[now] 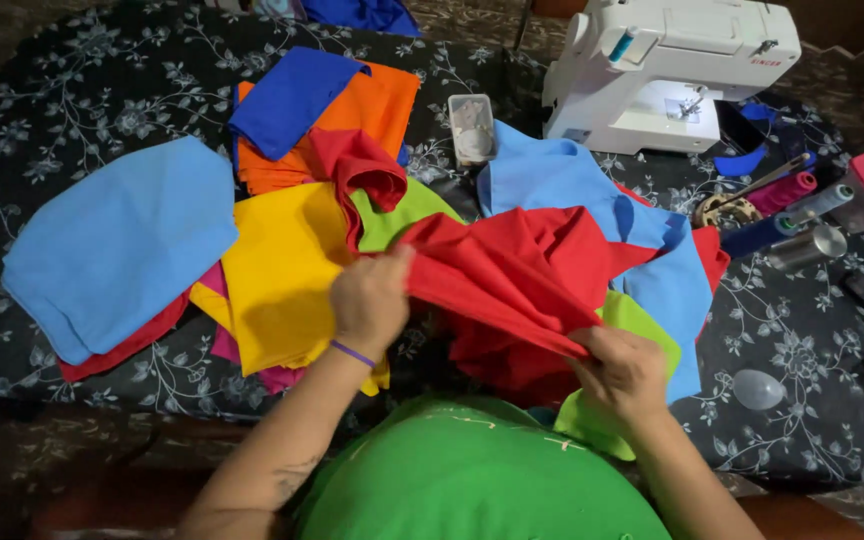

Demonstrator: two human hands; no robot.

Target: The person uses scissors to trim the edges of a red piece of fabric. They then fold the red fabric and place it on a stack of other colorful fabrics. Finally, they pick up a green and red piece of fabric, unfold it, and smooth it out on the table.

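Sewing machine (672,70) top cut off by upper frame edge. Left hand (370,300) fingertips hidden in red cloth (512,270). Yellow cloth (282,270) partly covered.

Sewing machine (672,70) behind fabric pile (282,270)

Floral black cloth (102,90) under fabric pieces (117,240), sewing machine (672,70)

- A left hand (370,300) and a right hand (620,372) pinch a crumpled red cloth (512,275), pulling one edge taut between them.
- Under it lie a yellow cloth (277,270), a light blue cloth (117,245) and an orange cloth (377,105).
- These sit on a dark floral cover (82,90).
- A white sewing machine (672,70) stands at the far right, thread spools (782,215) near it.
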